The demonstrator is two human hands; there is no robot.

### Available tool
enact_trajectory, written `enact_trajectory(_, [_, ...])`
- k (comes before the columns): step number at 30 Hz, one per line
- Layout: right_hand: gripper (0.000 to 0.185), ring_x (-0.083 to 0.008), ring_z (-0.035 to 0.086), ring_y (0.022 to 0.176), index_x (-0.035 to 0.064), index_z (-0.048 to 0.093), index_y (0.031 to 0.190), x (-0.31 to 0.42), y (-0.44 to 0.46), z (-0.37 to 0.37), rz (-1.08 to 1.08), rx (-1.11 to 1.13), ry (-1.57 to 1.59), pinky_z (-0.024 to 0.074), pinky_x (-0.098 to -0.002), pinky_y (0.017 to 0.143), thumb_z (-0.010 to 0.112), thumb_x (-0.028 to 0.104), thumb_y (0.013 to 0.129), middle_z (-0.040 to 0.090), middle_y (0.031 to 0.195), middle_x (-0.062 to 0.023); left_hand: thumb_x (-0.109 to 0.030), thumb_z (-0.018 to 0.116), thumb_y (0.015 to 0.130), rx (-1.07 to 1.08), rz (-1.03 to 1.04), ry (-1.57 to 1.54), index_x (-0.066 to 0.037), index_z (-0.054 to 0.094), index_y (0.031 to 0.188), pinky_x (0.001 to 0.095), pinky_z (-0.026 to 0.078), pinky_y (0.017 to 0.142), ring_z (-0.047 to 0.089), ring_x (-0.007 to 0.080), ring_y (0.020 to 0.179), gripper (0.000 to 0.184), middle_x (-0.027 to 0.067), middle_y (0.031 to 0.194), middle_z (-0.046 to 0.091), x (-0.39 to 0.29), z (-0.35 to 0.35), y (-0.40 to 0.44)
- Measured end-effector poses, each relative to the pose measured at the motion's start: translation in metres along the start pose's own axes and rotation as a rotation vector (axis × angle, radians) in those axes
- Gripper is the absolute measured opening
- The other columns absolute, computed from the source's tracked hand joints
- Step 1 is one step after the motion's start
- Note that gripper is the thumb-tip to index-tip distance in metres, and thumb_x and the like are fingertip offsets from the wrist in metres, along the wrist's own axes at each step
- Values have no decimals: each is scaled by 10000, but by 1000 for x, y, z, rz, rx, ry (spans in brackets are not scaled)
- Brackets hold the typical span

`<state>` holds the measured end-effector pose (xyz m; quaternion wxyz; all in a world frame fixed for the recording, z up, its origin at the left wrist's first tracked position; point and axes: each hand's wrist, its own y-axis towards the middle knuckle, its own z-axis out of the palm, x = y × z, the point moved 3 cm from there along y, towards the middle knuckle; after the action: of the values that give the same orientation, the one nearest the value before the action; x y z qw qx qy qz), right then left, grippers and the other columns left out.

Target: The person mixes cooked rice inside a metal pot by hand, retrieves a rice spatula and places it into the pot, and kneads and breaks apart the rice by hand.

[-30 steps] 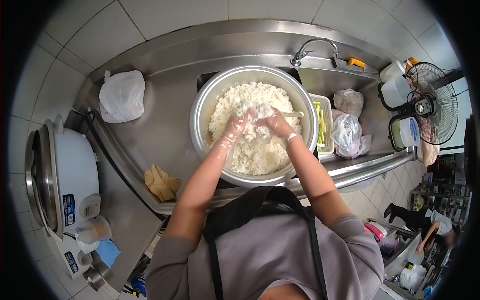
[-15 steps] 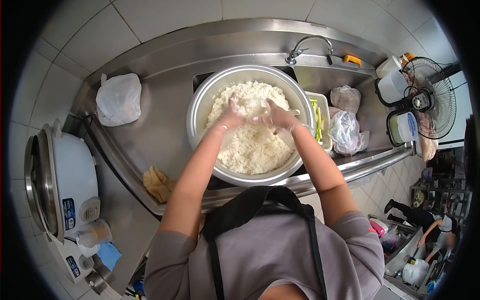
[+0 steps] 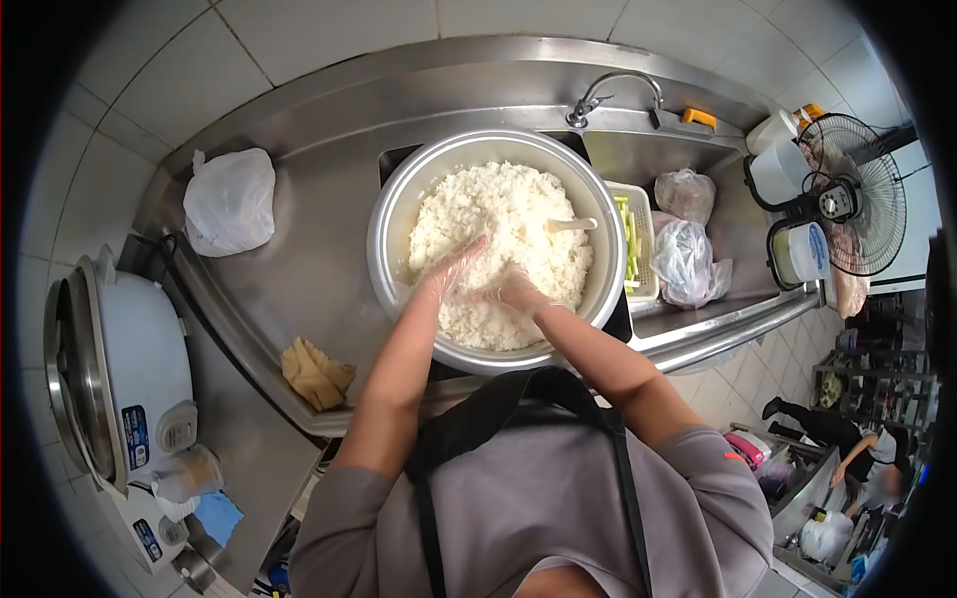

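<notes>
A wide silver metal pot [image 3: 387, 239] holds a big heap of white cooked rice [image 3: 488, 204]. Clear plastic gloves cover both my hands. My left hand [image 3: 451, 274] lies along the left side of the heap, its fingers stretched out and touching the rice. Close beside it, my right hand [image 3: 516, 291] is in the near part of the rice, thumb raised away from the fingers; some fingertips are hidden by grains. Neither hand grips a tool. A pale handle [image 3: 571, 225] sticks out of the rice at the right, its other end buried.
A faucet [image 3: 598, 100] rises behind the pot. Right of it are a basket of green stalks [image 3: 643, 284], plastic bags [image 3: 684, 264] and a fan [image 3: 842, 199]. To the left are a white bag [image 3: 229, 204], a tan cloth [image 3: 317, 374] and a rice cooker [image 3: 140, 349]. Another person [image 3: 847, 439] works far right.
Both hands have moved from the middle of the pot toward its near side. The far part of the rice and the pale handle are now uncovered.
</notes>
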<state>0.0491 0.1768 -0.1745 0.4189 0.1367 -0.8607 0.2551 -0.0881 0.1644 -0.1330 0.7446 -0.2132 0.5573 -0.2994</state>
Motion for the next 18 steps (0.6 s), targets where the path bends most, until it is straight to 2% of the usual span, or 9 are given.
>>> enact_trajectory(3, [906,-235,582,952,-163,387,1194,23,-3,-8,-151,-95,319,462,-312,817,833,329,579,586,1057,-215,-580,597,743,24,-39,-41,-106,195,1406,585,210,1008,293,287,1292,909,66,1465,188,-9,7,-7])
enact_trajectory(5, [879,-222,584,950,-155,337,1237,34,-2,-23,53,-23,403,464,-293,808,806,276,632,581,1072,-216,-581,617,728,6,-107,84,-108,190,1409,581,217,998,308,287,1281,933,65,1458,214,-20,9,-24])
enact_trajectory(8, [870,-196,610,930,-137,158,1330,53,7,-58,110,77,390,465,-280,809,721,127,721,624,1005,-207,-575,659,693,-5,138,169,-74,273,1373,453,297,986,385,277,1219,929,118,1392,328,-12,-11,11])
enact_trajectory(10, [769,-178,614,835,-90,268,1323,40,37,-67,-61,-40,219,477,-263,772,700,66,706,622,991,-182,-578,683,665,-40,327,133,-50,370,1320,382,361,944,453,275,1155,898,156,1310,431,-35,-3,0])
enact_trajectory(11, [764,-168,606,809,-87,297,1310,80,19,-86,-12,-45,242,481,-260,752,723,88,700,622,970,-166,-580,694,650,-61,427,96,-38,427,1287,350,395,916,491,275,1118,878,176,1260,488,-53,6,-14])
enact_trajectory(13, [803,-215,617,841,-92,301,1305,43,58,-84,-174,-130,2,486,-296,754,738,223,709,616,994,-194,-587,680,659,-110,581,91,-7,483,1208,356,415,881,529,291,1056,822,186,1181,534,-65,4,2])
enact_trajectory(14, [821,-242,615,860,-93,300,1304,51,54,-90,-81,-116,-78,482,-312,770,730,278,712,613,1001,-207,-590,673,663,-176,601,137,8,512,1169,359,425,863,548,298,1025,800,191,1141,557,-62,-8,27])
enact_trajectory(17, [870,-322,604,911,-95,315,1291,84,42,-111,48,-137,-257,464,-356,818,701,428,712,603,1004,-248,-605,645,678,-483,581,381,52,578,1063,375,452,811,599,323,935,764,204,1039,612,-73,-18,44])
enact_trajectory(18, [877,-346,597,924,-95,334,1279,76,47,-110,-10,-182,-277,455,-366,835,689,467,707,599,995,-263,-682,581,680,-506,465,511,85,523,1127,390,421,886,553,349,1034,890,240,1114,566,-81,-16,39])
